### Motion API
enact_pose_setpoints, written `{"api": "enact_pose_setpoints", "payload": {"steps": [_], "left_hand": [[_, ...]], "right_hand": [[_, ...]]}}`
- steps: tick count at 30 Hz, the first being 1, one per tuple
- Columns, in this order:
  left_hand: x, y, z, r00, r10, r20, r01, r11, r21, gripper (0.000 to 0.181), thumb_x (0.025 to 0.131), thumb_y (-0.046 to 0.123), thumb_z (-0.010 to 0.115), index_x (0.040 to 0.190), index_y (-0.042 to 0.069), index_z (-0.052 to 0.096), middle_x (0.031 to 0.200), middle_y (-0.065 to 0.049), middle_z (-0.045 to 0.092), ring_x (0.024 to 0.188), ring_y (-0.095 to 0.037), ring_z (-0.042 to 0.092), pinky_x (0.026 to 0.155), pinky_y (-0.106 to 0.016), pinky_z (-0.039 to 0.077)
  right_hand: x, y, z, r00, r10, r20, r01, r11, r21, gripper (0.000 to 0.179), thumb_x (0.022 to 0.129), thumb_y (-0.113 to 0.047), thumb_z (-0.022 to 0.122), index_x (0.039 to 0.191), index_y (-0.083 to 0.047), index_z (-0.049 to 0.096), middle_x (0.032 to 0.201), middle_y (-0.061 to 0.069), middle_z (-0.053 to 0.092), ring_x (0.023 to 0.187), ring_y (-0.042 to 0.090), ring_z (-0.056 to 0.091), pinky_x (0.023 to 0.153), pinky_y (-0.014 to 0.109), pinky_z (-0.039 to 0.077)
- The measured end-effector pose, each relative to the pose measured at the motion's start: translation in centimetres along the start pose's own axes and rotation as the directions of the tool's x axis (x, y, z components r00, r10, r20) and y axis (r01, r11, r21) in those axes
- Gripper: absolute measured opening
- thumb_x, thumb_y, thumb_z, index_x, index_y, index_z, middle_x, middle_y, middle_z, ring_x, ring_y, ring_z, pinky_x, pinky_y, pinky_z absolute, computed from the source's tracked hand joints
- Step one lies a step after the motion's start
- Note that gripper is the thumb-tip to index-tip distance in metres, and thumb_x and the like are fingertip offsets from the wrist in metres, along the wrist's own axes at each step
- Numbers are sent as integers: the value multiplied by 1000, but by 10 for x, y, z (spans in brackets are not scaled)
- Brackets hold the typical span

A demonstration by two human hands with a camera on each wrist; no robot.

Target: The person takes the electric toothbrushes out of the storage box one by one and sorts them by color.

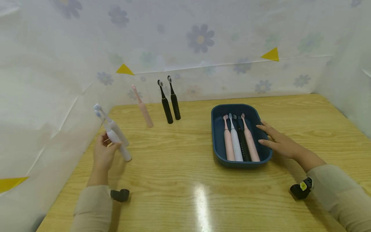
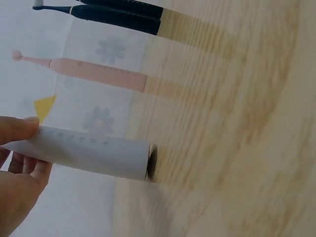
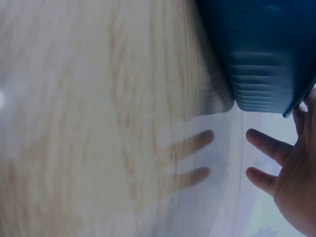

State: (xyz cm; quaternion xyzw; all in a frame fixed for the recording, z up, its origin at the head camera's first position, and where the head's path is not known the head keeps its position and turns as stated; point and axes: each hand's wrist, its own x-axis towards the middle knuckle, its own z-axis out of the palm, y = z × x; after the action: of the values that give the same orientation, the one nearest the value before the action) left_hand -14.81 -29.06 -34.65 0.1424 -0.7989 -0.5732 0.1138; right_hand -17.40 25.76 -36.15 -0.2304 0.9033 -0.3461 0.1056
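Note:
My left hand (image 1: 104, 151) pinches a white electric toothbrush (image 1: 119, 143) between thumb and fingers; it leans slightly, brush head up. In the left wrist view its handle (image 2: 98, 153) has a row of buttons, with its base at or just above the table. Close behind stands a second white toothbrush (image 1: 118, 131), partly hidden. My right hand (image 1: 279, 141) rests at the right rim of a dark blue bin (image 1: 217, 154), two fingertips over the edge. In the right wrist view two fingers (image 3: 269, 147) extend straight beside the bin. Inside lie two pink toothbrushes (image 1: 229, 145), one white (image 1: 236, 145) and one black (image 1: 243, 145).
A pink toothbrush (image 1: 146, 114) stands upright toward the back left. Two black toothbrushes (image 1: 166, 111) stand to its right. Flower-patterned white sheeting (image 1: 232, 77) closes off the back and sides of the wooden table (image 1: 174, 180).

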Motion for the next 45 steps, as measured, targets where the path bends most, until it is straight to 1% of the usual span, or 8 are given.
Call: {"api": "enact_pose_setpoints", "payload": {"steps": [7, 14, 18, 21, 27, 32, 40, 45], "left_hand": [[3, -4, -7, 1000, -14, -10, 14, 999, 32, 62, 79, -5, 54, 132, 1, 23, 122, -9, 31, 113, -23, 32, 92, -30, 34], [7, -6, -10, 994, -32, -103, 34, 999, 26, 57, 78, -6, 55, 128, 2, 28, 117, -3, 34, 110, -19, 35, 88, -28, 37], [8, -6, -11, 992, -44, -120, 51, 997, 60, 55, 79, -2, 55, 127, 4, 29, 120, -4, 34, 110, -19, 36, 86, -30, 37], [9, -7, -11, 992, -35, -123, 44, 997, 68, 55, 80, -1, 56, 127, 4, 29, 121, -5, 34, 110, -19, 36, 87, -31, 37], [10, -9, -10, 992, -20, -122, 28, 997, 67, 53, 80, 0, 57, 125, 4, 30, 113, -1, 37, 110, -21, 36, 88, -31, 38], [11, -11, -9, 992, -2, -128, 14, 996, 92, 50, 80, 0, 57, 123, 2, 32, 115, -5, 39, 109, -23, 38, 87, -32, 39], [11, -9, -9, 992, -25, -123, 36, 996, 85, 48, 82, 2, 56, 124, 3, 32, 116, -7, 38, 110, -24, 37, 88, -35, 38], [10, -9, -8, 990, -39, -139, 46, 998, 43, 47, 81, 2, 56, 124, 4, 34, 111, -1, 40, 108, -20, 37, 88, -33, 37]], "right_hand": [[0, 0, 1, 1000, 5, -1, -5, 1000, -16, 62, 90, -26, 45, 138, -3, 12, 141, 17, -7, 120, 48, 11, 87, 63, 19], [1, 1, 1, 1000, 0, -9, 0, 1000, -17, 62, 90, -25, 46, 138, -3, 12, 141, 17, -7, 121, 47, 11, 87, 63, 19], [0, 2, 1, 1000, 0, -7, 0, 1000, -10, 62, 90, -25, 46, 138, -3, 12, 142, 17, -7, 121, 47, 11, 87, 62, 19], [0, 3, 2, 1000, 1, -7, -1, 1000, 1, 62, 90, -25, 46, 138, -4, 12, 142, 16, -7, 121, 47, 12, 87, 62, 20], [1, 4, 2, 1000, 1, -6, -1, 1000, 1, 62, 90, -24, 46, 138, -6, 11, 142, 15, -8, 120, 48, 14, 87, 62, 20], [2, 4, 0, 1000, -10, -8, 10, 1000, 2, 62, 90, -23, 46, 139, -6, 11, 142, 15, -8, 121, 47, 11, 87, 62, 20], [2, 4, 0, 1000, -11, -6, 11, 1000, 13, 62, 90, -23, 46, 139, -6, 10, 142, 14, -9, 122, 45, 8, 87, 63, 19], [2, 4, 0, 1000, -10, -3, 10, 1000, 14, 62, 90, -23, 46, 139, -6, 10, 142, 14, -9, 122, 45, 8, 87, 63, 19]]}}
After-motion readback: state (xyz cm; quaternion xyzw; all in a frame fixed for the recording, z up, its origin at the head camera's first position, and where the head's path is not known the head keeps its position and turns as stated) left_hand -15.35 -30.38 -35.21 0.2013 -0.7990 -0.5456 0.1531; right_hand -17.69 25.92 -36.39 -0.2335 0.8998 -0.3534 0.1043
